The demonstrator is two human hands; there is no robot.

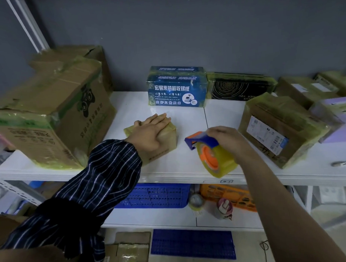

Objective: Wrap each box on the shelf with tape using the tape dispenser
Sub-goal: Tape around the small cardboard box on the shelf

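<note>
I am noting the left hand (pixel 148 132) lying flat, fingers straight, on a small glossy cardboard box (pixel 167 143); the right hand (pixel 228 140) is gripping the blue-orange plastic tape dispenser (pixel 205 146).

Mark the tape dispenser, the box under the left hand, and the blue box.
tape dispenser (pixel 204 140): head view, blue frame.
small box (pixel 167 142): head view, right face.
blue box (pixel 172 93): head view, printed front.
</note>
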